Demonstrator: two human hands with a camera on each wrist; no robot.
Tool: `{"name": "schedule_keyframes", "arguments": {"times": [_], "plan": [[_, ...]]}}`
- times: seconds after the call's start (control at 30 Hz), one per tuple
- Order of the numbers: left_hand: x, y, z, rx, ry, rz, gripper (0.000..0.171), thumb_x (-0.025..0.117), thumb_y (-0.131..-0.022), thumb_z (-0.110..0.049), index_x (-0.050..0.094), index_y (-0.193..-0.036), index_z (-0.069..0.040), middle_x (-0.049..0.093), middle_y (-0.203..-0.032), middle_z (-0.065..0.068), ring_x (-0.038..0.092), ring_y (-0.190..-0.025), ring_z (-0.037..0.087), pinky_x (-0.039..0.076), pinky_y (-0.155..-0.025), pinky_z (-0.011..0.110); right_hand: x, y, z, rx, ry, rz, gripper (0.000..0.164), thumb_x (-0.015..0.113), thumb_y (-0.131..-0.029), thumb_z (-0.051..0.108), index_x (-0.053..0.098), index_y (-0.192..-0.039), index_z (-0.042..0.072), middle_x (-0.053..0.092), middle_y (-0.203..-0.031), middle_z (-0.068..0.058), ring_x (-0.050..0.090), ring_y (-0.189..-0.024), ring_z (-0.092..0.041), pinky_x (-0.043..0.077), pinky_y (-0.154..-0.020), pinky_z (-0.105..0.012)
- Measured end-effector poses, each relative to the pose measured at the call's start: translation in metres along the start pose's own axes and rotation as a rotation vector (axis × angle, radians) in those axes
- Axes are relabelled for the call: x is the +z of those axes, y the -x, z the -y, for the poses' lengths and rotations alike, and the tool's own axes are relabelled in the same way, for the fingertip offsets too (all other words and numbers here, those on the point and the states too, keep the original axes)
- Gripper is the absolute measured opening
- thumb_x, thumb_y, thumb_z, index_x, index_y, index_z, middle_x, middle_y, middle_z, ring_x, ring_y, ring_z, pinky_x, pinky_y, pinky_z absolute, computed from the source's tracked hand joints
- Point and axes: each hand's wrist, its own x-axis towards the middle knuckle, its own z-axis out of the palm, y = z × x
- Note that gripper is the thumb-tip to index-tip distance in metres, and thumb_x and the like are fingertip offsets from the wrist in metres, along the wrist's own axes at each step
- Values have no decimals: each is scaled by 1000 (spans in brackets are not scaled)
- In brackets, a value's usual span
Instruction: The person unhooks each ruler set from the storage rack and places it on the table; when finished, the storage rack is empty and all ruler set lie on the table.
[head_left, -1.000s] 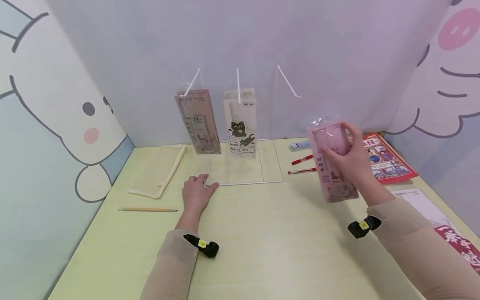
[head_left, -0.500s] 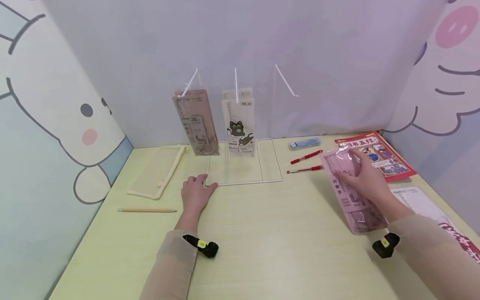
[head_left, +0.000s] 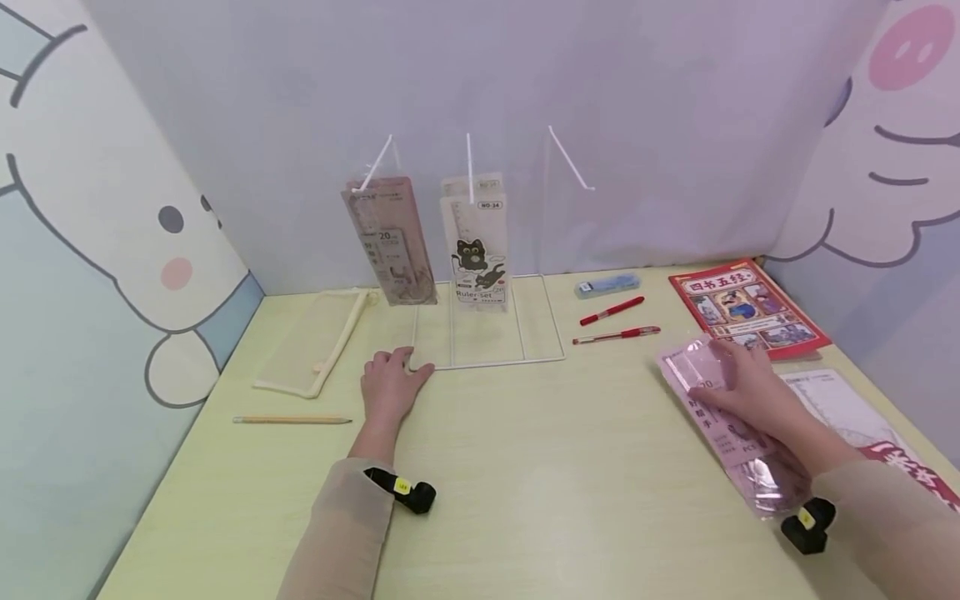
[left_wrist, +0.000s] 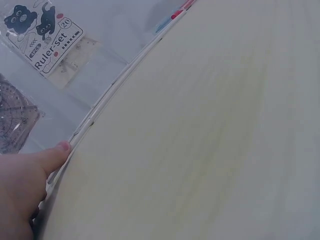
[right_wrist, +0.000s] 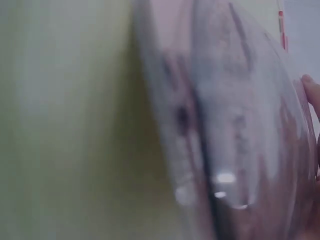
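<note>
My right hand (head_left: 757, 392) grips a pink ruler set in clear packaging (head_left: 723, 437) by its upper part, thumb on the front. The pack slants low over the right side of the table; whether it touches the surface I cannot tell. In the right wrist view the pack (right_wrist: 255, 115) is close and blurred. My left hand (head_left: 390, 392) holds the front left corner of a white wire display rack (head_left: 510, 363), its thumb against the wire in the left wrist view. From the rack's left hook hangs a pinkish-brown ruler set (head_left: 392, 242); cream cat-printed ruler sets (head_left: 476, 250) hang on the middle one.
Behind the right hand lie a red comic-style book (head_left: 750, 308), two red pens (head_left: 612, 311) and a blue item in clear wrap (head_left: 607, 286). A white-and-red packet (head_left: 847, 408) lies at the right. A mesh pouch (head_left: 311, 342) and a pencil (head_left: 292, 420) lie left.
My right hand has carried the pink ruler set down, rightward and closer to me, tilting it flatter. The pens and book show more fully. My left hand stays on the rack.
</note>
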Motion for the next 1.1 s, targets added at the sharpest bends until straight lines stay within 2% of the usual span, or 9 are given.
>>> {"name": "schedule_keyframes", "arguments": {"times": [0.2,0.33,0.6,0.8,1.0,1.1], "plan": [[0,0,1,10,2,-11,62,59,-86,-53,54,-131,-10,47,-125,21,42,-108,39,33,-90,51,8,16,-10,17,50,74,114,68,-70,64,12,-149,4,22,-132,-36,32,-106,-49,43,-81,-63],[-1,0,-1,3,7,-8,61,59,-86,-52,54,-131,-11,47,-124,20,42,-108,38,33,-90,51,7,22,-17,-4,93,103,108,66,-72,65,22,-144,-3,33,-122,-35,38,-99,-45,44,-77,-60],[-4,1,-2,-11,8,-3,61,60,-86,-52,54,-131,-11,47,-125,21,41,-109,38,32,-91,52,-7,28,-34,-34,160,130,97,66,-75,61,34,-133,-11,47,-112,-37,42,-100,-50,39,-77,-64],[-4,2,0,-7,5,-7,61,59,-86,-52,54,-131,-10,47,-125,21,42,-109,39,33,-90,52,-11,32,-42,-20,152,157,97,65,-77,59,31,-134,-11,46,-112,-39,39,-100,-51,40,-75,-63],[-2,2,1,-3,10,-12,61,59,-86,-53,54,-130,-11,48,-125,21,42,-108,38,32,-90,52,-13,34,-45,-37,185,132,96,65,-77,60,32,-133,-11,49,-104,-35,44,-93,-48,43,-70,-57],[-1,1,1,2,15,-14,61,60,-85,-53,54,-130,-11,48,-124,20,42,-108,38,32,-90,51,-16,34,-45,-41,193,116,97,65,-77,60,32,-133,-12,46,-106,-38,41,-95,-50,42,-70,-60]]}}
